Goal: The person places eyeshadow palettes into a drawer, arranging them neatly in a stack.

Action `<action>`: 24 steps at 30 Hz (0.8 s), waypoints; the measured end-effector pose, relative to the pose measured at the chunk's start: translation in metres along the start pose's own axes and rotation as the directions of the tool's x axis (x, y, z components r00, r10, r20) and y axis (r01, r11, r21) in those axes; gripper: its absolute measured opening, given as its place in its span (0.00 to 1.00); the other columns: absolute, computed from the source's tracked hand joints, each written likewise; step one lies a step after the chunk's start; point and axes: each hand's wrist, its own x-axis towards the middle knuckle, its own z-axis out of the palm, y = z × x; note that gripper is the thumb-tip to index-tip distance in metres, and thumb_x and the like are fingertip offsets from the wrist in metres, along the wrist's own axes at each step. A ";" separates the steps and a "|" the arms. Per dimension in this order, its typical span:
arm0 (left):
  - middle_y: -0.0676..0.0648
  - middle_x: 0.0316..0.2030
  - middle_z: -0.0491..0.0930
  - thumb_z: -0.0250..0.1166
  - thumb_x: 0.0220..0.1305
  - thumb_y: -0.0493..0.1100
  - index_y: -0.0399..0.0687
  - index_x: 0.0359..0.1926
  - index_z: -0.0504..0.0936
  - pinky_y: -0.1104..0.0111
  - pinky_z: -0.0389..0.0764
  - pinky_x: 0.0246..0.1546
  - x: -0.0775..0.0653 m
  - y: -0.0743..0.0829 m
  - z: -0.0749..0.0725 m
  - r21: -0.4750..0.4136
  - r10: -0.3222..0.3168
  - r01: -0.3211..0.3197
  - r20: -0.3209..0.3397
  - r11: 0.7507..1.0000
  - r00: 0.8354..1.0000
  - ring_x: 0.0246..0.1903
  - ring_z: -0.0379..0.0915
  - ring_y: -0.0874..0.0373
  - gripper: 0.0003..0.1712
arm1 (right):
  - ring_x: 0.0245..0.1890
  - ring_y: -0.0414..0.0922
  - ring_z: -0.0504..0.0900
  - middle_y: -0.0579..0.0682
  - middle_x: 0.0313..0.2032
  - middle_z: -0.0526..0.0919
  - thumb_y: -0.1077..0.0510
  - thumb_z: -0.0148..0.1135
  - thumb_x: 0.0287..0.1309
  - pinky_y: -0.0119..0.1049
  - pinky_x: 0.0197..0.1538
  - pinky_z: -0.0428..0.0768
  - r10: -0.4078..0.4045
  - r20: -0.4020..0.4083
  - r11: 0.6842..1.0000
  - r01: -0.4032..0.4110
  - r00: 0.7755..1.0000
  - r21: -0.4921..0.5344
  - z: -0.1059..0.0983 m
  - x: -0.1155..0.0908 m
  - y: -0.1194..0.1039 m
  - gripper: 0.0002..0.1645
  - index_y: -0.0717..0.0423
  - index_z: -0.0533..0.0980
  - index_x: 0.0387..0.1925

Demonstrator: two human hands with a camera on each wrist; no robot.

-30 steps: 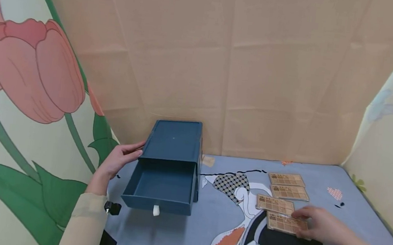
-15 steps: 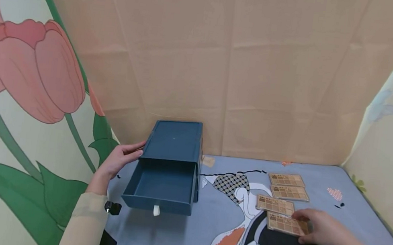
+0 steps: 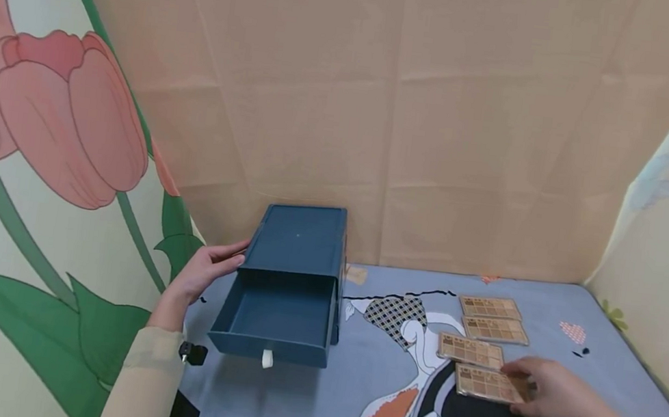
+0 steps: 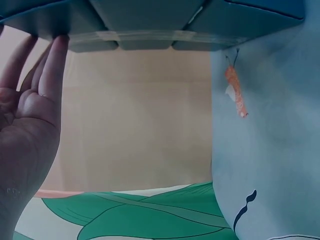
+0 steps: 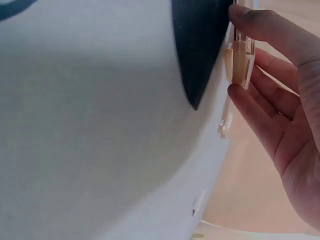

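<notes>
A dark blue drawer box (image 3: 300, 237) stands on the cloth in the head view, its drawer (image 3: 269, 348) pulled out and bare inside. My left hand (image 3: 208, 270) touches the box's left side with extended fingers; the left wrist view shows the fingertips (image 4: 61, 42) against the blue wall. To the right, my right hand (image 3: 557, 395) pinches the right end of the nearest eyeshadow palette (image 3: 484, 384). In the right wrist view the thumb and a finger hold opposite edges of this clear-cased palette (image 5: 242, 65). Another palette (image 3: 470, 351) lies just behind it.
Two more palettes, a front one (image 3: 495, 329) and a rear one (image 3: 489, 306), lie farther back. A white pull tab (image 3: 267, 358) hangs at the drawer front. Brown sheeting (image 3: 442, 131) rises behind the blue printed cloth (image 3: 287, 409); a tulip-printed wall (image 3: 66, 116) stands left.
My right thumb has shifted slightly at the front edge of the nearest palette. The left hand, drawer box and other palettes stay put; the head view has shifted a little.
</notes>
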 end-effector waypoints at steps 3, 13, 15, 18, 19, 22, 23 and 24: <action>0.41 0.72 0.75 0.66 0.79 0.47 0.45 0.76 0.75 0.46 0.72 0.70 0.000 0.000 0.000 0.000 0.003 -0.003 0.003 1.000 1.000 0.69 0.74 0.41 0.30 | 0.44 0.40 0.82 0.41 0.47 0.88 0.41 0.90 0.37 0.51 0.50 0.86 -0.008 0.001 1.000 0.008 1.000 0.002 -0.006 -0.002 -0.005 0.36 0.49 0.88 0.49; 0.41 0.72 0.75 0.67 0.78 0.47 0.46 0.76 0.75 0.46 0.73 0.70 0.002 -0.002 -0.001 0.000 0.002 -0.002 0.001 1.000 1.000 0.70 0.74 0.42 0.30 | 0.42 0.36 0.81 0.46 0.52 0.88 0.40 0.88 0.45 0.35 0.42 0.89 -0.197 -0.182 0.972 0.216 0.963 0.093 -0.041 0.008 -0.062 0.39 0.54 0.87 0.55; 0.41 0.72 0.75 0.67 0.78 0.47 0.45 0.76 0.75 0.46 0.73 0.70 0.002 -0.001 0.000 -0.001 0.004 -0.004 0.001 1.000 1.000 0.70 0.73 0.42 0.30 | 0.43 0.37 0.82 0.45 0.52 0.88 0.40 0.89 0.45 0.33 0.43 0.88 -0.219 -0.227 0.965 0.245 0.949 0.091 -0.048 0.014 -0.078 0.38 0.52 0.87 0.56; 0.41 0.72 0.75 0.67 0.78 0.46 0.45 0.76 0.75 0.46 0.72 0.70 0.002 0.000 0.000 -0.001 0.008 -0.008 0.003 1.000 1.000 0.70 0.73 0.42 0.30 | 0.43 0.37 0.82 0.42 0.52 0.87 0.44 0.90 0.44 0.32 0.44 0.88 -0.249 -0.266 0.955 0.281 0.931 0.089 -0.057 0.022 -0.102 0.36 0.49 0.87 0.55; 0.41 0.73 0.74 0.67 0.78 0.46 0.44 0.76 0.75 0.46 0.72 0.70 0.002 0.000 0.000 -0.001 0.008 -0.008 0.004 1.000 1.000 0.71 0.72 0.41 0.30 | 0.43 0.37 0.82 0.41 0.52 0.87 0.45 0.91 0.43 0.32 0.44 0.88 -0.257 -0.280 0.952 0.292 0.925 0.091 -0.059 0.024 -0.109 0.36 0.48 0.87 0.55; 0.40 0.73 0.74 0.66 0.79 0.46 0.45 0.76 0.74 0.46 0.72 0.70 0.002 0.000 0.001 0.003 0.005 -0.005 0.007 1.000 1.000 0.71 0.72 0.41 0.31 | 0.43 0.37 0.82 0.40 0.51 0.87 0.46 0.91 0.43 0.34 0.44 0.89 -0.291 -0.302 0.941 0.328 0.908 0.080 -0.066 0.031 -0.130 0.35 0.47 0.87 0.55; 0.40 0.73 0.74 0.66 0.79 0.46 0.45 0.76 0.74 0.46 0.72 0.70 0.001 0.000 0.000 0.005 0.003 -0.004 0.006 1.000 1.000 0.71 0.72 0.41 0.31 | 0.43 0.37 0.82 0.40 0.51 0.87 0.46 0.91 0.43 0.35 0.44 0.89 -0.297 -0.306 0.939 0.335 0.905 0.080 -0.068 0.033 -0.137 0.35 0.47 0.87 0.55; 0.40 0.73 0.74 0.66 0.79 0.46 0.45 0.76 0.74 0.46 0.71 0.71 0.001 -0.001 0.000 0.004 0.002 -0.002 0.004 1.000 1.000 0.71 0.72 0.41 0.31 | 0.43 0.37 0.82 0.40 0.52 0.87 0.45 0.91 0.44 0.35 0.44 0.89 -0.301 -0.311 0.937 0.340 0.902 0.081 -0.070 0.036 -0.143 0.36 0.47 0.87 0.56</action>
